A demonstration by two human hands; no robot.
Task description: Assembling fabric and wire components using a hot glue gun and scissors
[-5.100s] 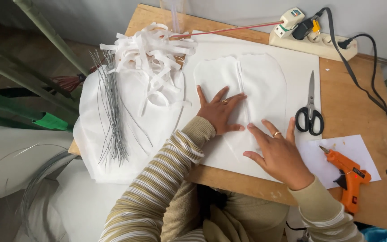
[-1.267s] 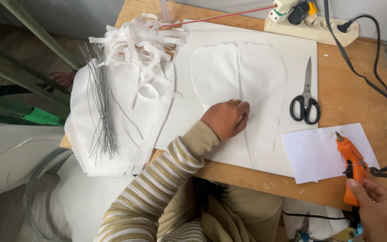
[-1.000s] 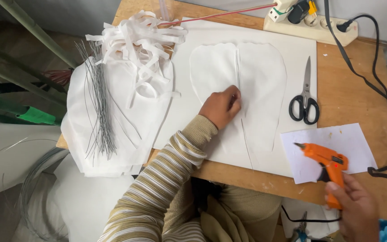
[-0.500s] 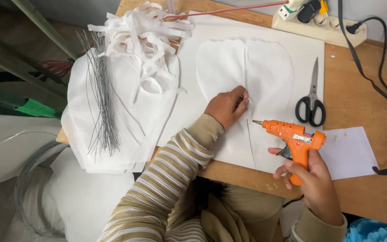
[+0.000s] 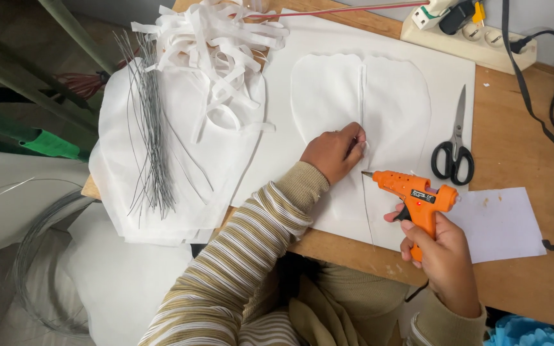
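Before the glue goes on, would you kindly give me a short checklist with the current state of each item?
1. Glue gun held in right hand: ok.
2. Nozzle aimed at the centre wire: ok.
3. Left hand pinning the white petal: ok.
4. Left fingertips away from the nozzle: not ok, close.
5. Gun hot: cannot tell.
6. Scissors out of the way: ok.

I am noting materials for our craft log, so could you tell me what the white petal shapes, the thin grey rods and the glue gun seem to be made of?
Petal shapes: probably matte white non-woven fabric or paper, slightly fuzzy-edged.
Grey rods: thin metal wire, by their dull sheen and slight bends.
Glue gun: glossy orange moulded plastic with a metallic-looking tip, held in the right hand.
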